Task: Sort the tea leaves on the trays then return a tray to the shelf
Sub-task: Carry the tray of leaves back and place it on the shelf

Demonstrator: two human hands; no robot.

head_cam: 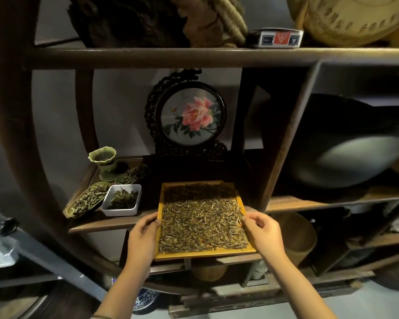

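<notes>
— Biggest first?
— Dark wooden shelf unit [217, 56] with a curved frame, filling the view. Shelf board [97, 223] in the middle compartment, carrying nearly everything.
— Next down?
— Round embroidered screen [192, 116] with a pink flower, upright at the back of that compartment. Then the yellow wooden tray [207, 254], far half over the board, near half jutting past the front edge toward the camera. Covered edge to edge with dry tea leaves [202, 224], far end in shadow.
— Held how?
— By both side rims. Left hand [143, 236] curled on the left rim, thumb on top, fingers hidden beneath. Right hand [262, 233] pinching the right rim, thumb and forefinger closed on it, other fingers loosely bent.
— Left of the tray?
— White rectangular dish [104, 209] of green leaves, just beside the tray, apart from it. Touching or nearly touching that, a boat-shaped scoop [67, 211] of leaves, angled off the board's corner. Behind both, a green footed cup [103, 157].
— Smallest?
— Card-sized box [274, 38], red and white face, on the shelf above.
</notes>
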